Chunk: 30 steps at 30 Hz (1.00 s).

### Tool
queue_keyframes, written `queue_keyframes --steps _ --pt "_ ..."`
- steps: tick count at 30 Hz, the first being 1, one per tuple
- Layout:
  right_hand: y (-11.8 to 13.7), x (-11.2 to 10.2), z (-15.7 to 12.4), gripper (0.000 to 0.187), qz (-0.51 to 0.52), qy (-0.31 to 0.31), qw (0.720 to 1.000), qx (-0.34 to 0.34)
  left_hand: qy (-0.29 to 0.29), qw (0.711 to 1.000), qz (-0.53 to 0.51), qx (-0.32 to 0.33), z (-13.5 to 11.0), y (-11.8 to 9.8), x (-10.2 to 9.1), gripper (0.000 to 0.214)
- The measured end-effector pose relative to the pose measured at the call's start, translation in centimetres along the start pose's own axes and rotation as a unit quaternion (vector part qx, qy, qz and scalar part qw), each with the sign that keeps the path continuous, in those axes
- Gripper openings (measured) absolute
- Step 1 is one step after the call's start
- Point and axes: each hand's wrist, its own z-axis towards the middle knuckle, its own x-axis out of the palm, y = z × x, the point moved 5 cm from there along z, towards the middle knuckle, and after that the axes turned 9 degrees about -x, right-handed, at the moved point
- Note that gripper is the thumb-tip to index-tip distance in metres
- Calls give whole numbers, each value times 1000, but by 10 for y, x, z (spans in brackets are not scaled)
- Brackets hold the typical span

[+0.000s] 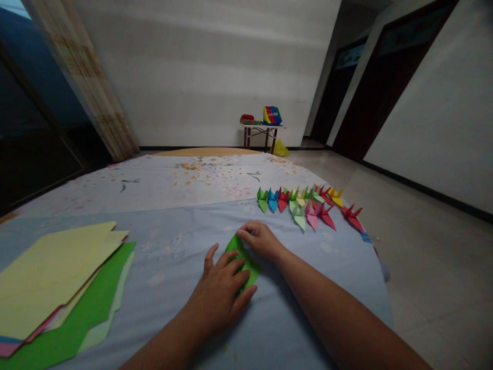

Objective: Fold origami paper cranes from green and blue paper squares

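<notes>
A piece of folded green paper (252,268) lies on the blue cloth in front of me. My left hand (225,282) rests on it with the fingers spread, pressing it against the table and covering its lower left part. At the paper's upper corner, my right hand (261,240) pinches the edge between thumb and fingers. Beyond my right hand stand several folded paper cranes (311,215) in green, blue, red, pink and yellow, grouped in rows.
A stack of coloured paper sheets (57,267), yellow on top, lies at the left. The round table carries a blue cloth (162,288) and a floral white one (154,180). A small side table (262,127) with a colourful box (272,115) stands by the wall.
</notes>
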Motion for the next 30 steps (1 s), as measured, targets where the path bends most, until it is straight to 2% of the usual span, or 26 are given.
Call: queue_keyframes --steps 3,6,10,13,15,18,20,22,24,27,30 --pt "3 -11 -3 25 4 17 1000 21 1 1000 4 -4 1 1 1 26" --pt "8 -16 -10 22 -58 82 994 41 3 1000 1 -7 1 1 1 26" --pt "16 -10 -18 17 -147 146 977 44 3 1000 -10 6 0 -1 -1 25" --pt "14 -3 -16 13 -158 145 975 57 -10 1000 -26 10 1 6 -5 28" --pt "11 -2 -14 11 -106 126 984 64 -54 998 -40 -16 2 18 -12 32" --pt "6 -3 -12 11 44 98 991 78 -144 982 -69 -101 4 46 -23 38" --pt "3 -3 -14 12 135 83 984 85 -163 969 -104 -152 5 64 -26 41" --pt "0 -2 -16 14 185 61 978 79 -146 958 -157 -192 7 77 -24 45" --pt "-2 0 -19 17 207 39 975 68 -106 948 -220 -204 10 83 -20 45" --pt "-3 5 -21 19 225 28 973 52 -53 937 -293 -182 13 77 -15 40" --pt "-1 8 -21 22 255 24 965 46 -39 925 -334 -175 14 71 -14 37"
